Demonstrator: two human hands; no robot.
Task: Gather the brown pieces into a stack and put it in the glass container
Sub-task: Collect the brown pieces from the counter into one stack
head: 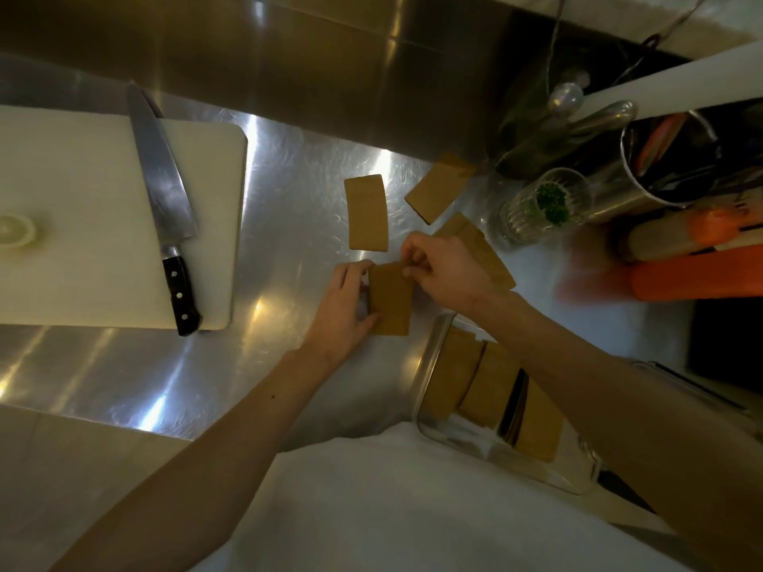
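- Closest to me sat the glass container [429, 365] on the steel counter [289, 225], down by my right forearm, with a few brown pieces already standing on edge in it [487, 386].
- A bit further out, both my hands were on one brown piece [390, 301] lying on the counter. My left hand [344, 309] had its fingers curled against the left edge, thumb near the bottom corner.
- My right hand [439, 266] was pinching the top right corner of that same piece, fingertips close together.
- Partly tucked under my right hand was another brown piece [479, 245], slanting off to the right.
- Beyond that, a third piece [367, 212] lay flat on its own, and a fourth [439, 187] sat tilted near the drinking glass with green herbs [545, 204].
- Way off to the left, the white cutting board [82, 225] had a big chef's knife [165, 208] across it and a round cut slice [16, 231] at the edge.
- Far right was pretty cluttered: a metal utensil pot [644, 187], some orange stuff I couldn't make out.
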